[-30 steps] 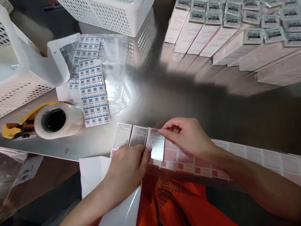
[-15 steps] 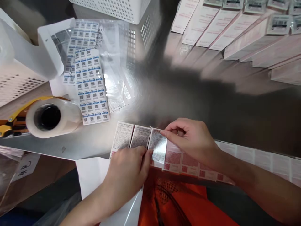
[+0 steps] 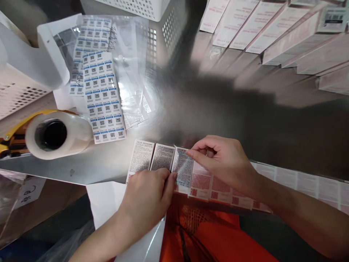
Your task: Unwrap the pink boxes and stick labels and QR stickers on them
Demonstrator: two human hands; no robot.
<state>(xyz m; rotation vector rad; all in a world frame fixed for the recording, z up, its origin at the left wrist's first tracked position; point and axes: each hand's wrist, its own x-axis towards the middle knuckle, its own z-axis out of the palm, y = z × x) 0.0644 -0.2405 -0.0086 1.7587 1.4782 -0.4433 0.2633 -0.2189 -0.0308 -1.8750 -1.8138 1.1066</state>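
Note:
Along the bench's near edge runs a row of small boxes (image 3: 201, 182), pink and white with red print. The first few at the left end bear labels of dense small text. My right hand (image 3: 226, 158) has thumb and forefinger closed at the top right corner of the third label (image 3: 183, 167), which lies over a box. My left hand (image 3: 149, 194) is curled over the lower parts of the labelled boxes (image 3: 140, 156), its thumb at the third label's lower left edge. Its fingertips are hidden, so what they grip cannot be seen. White paper (image 3: 106, 203) hangs below that hand.
Sheets of blue-and-white QR stickers (image 3: 103, 98) and a clear plastic bag (image 3: 131, 69) lie at left. A roll of clear film (image 3: 76, 134) stands nearby, beside a yellow tool (image 3: 16, 131). White baskets (image 3: 136, 7) are behind. Larger boxes (image 3: 289, 40) stand at back right.
The view has shifted slightly. Glare on the third label has faded and its print shows more clearly. Both hands keep nearly the same place.

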